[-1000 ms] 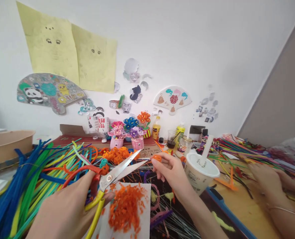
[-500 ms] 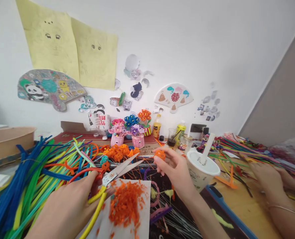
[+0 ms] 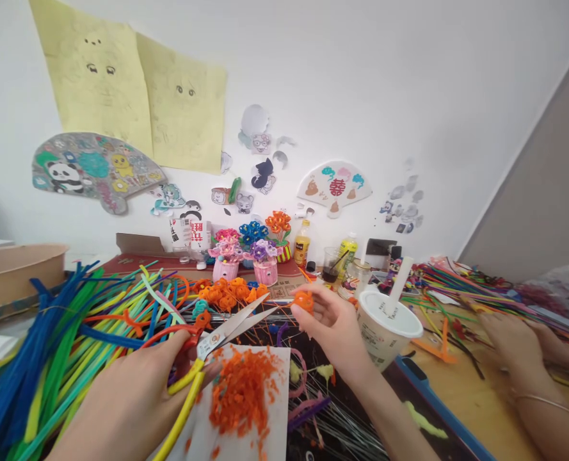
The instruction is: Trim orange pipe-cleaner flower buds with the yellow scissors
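My left hand (image 3: 140,381) is closed around the red and yellow handles of a pair of scissors (image 3: 210,342), whose blades stand parted and point up and right. Between the fingertips of my right hand (image 3: 335,320) is a small orange fuzzy flower (image 3: 303,301), held a short way right of the blade tips and apart from them. Below the blades, a heap of orange fuzz clippings (image 3: 243,390) lies on a white sheet of paper (image 3: 278,410). Several finished orange flowers (image 3: 226,293) sit just behind the scissors.
Bundles of colourful pipe cleaners (image 3: 63,358) cover the left side. A lidded drink cup (image 3: 384,333) with a straw stands beside my right forearm. Potted pipe-cleaner flowers (image 3: 265,272) and a juice bottle (image 3: 302,246) line the back. Another person's hands (image 3: 519,346) rest at the far right.
My right hand has drawn the orange flower slightly away from the scissor tips and turned it. The scissor blades have come a little closer together but stay parted.
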Available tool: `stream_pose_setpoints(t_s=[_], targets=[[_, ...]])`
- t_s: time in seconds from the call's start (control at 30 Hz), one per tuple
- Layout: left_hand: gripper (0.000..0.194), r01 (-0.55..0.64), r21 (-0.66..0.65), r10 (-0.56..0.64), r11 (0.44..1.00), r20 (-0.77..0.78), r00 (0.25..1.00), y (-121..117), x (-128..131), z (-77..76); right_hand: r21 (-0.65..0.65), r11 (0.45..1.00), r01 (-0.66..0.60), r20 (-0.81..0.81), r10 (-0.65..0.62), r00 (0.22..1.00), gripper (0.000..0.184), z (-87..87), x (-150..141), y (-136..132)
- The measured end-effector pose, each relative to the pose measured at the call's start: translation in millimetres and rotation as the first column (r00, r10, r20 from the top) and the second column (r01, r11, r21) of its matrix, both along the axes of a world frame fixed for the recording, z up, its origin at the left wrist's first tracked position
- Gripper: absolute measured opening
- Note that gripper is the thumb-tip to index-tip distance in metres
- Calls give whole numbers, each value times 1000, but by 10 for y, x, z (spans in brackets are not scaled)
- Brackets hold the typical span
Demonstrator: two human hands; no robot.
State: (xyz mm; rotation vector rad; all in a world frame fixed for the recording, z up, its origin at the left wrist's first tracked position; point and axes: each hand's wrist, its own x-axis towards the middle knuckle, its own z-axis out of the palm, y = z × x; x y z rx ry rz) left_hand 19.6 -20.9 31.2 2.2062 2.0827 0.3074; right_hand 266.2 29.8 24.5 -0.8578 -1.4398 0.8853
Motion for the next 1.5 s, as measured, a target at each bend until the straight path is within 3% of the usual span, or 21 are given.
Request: stream_pose_setpoints(t_s=[0.17,0.3,0.47,0.73,0.9,1.03,1.17,1.37,1.5], targets=[[40,-11,1,11,1000,-54,998,8,22,44,78,997,-18,45,14,999,23,-32,0,-1],[34,-25,-11,23,1000,-146,989,6,9,81,130,991,38,50,-45,998,21,-40,8,13],[41,-49,86,69,995,-253,965,-18,11,64,151,984,91,56,-100,993,20,-29,12,9],[34,-11,74,29,997,-243,970,8,19,-15,156,983,94,81,-108,991,22,-43,-3,-15],[34,-56,117,89,992,-296,951,12,-41,45,195,977,84,67,-99,993,21,-47,38,27],[35,-102,68,115,992,-227,967,-14,-73,134,220,972,86,115,-113,987,21,-37,40,31],[32,-52,26,55,998,-145,988,-34,-117,151,246,964,106,156,-147,977,22,-21,24,-1],[38,-96,128,106,987,-79,991,14,-197,-2,341,937,77,181,-146,972,27,-20,-3,-77],[43,-36,193,16,980,105,994,48,-249,-71,383,923,36,98,-80,992,28,-14,-13,-113]])
